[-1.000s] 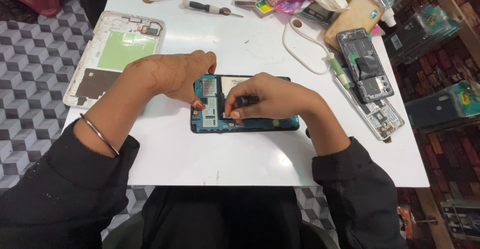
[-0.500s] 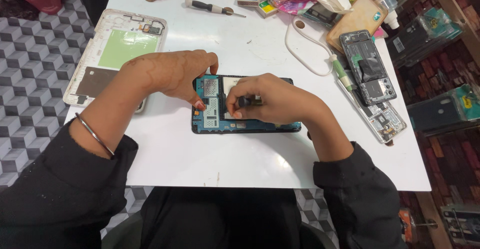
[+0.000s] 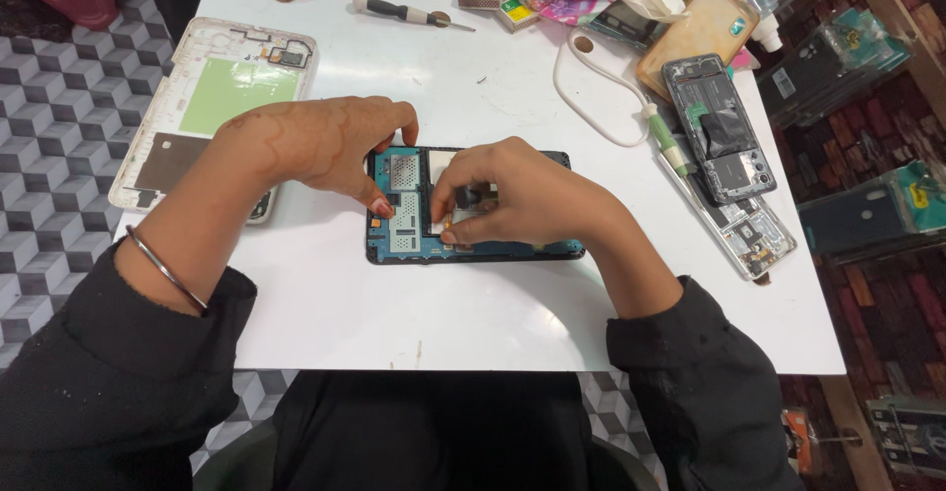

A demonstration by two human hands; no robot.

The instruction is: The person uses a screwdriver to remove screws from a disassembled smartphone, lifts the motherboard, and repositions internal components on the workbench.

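An opened tablet [image 3: 404,225] with a blue circuit board and metal shields lies flat in the middle of the white table [image 3: 473,304]. My left hand [image 3: 315,146] rests over its left edge, thumb pressed on the board. My right hand [image 3: 512,196] covers the tablet's middle, its fingertips pinching a small dark part against the board near the battery area. What the fingers hold is mostly hidden.
The tablet's white back cover [image 3: 212,97] lies at the table's left edge. A screwdriver [image 3: 404,10] and white cable [image 3: 591,87] lie at the back. Two opened phones [image 3: 719,127] sit at the right, beside a tan case [image 3: 695,33] and clutter.
My right hand's fingers have shifted slightly over the board. The left hand has stayed on the tablet's left edge.
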